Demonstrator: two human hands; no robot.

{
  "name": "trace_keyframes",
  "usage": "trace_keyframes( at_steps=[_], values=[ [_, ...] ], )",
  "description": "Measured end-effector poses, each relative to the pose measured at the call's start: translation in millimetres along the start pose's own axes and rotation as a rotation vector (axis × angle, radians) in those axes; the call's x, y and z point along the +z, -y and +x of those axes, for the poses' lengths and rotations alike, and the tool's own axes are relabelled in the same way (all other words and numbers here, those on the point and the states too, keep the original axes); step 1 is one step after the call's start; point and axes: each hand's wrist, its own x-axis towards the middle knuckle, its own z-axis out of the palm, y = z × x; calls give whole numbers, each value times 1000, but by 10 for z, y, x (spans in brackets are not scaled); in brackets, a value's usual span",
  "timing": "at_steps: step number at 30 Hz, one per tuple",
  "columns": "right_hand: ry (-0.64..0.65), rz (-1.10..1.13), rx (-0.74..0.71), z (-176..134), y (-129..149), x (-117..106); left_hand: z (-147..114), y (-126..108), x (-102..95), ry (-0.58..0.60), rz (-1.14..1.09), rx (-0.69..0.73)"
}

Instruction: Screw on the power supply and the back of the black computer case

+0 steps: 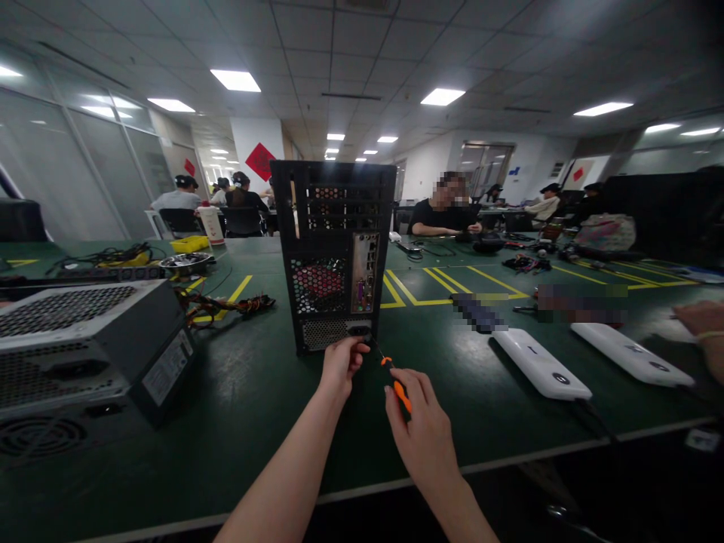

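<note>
A black computer case (pixel 333 253) stands upright on the green table (pixel 254 392), its rear panel with ports and mesh facing me. My left hand (pixel 341 364) pinches at the bottom edge of that rear panel, near the power socket. My right hand (pixel 421 430) grips an orange-handled screwdriver (pixel 396 381), its thin shaft angled up and left toward the case's lower right corner.
A grey power supply unit (pixel 84 347) lies at the left with loose cables (pixel 226 305) behind it. Two white power strips (pixel 540 364) (pixel 630 353) lie at the right. Another person's hand (pixel 704 332) rests at the far right edge. Several people sit at tables behind.
</note>
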Motion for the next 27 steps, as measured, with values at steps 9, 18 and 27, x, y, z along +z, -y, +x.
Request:
trace_keyframes(
  at_steps=[9,18,27],
  values=[
    [-35,68,-87,-23,-55,22,26,29,-2,15,-16,24],
    [5,1,-50,6,0,3,17,26,-17,15,16,37],
    [-19,-8,-71,0,-15,-1,19,27,-4,8,11,32]
  ],
)
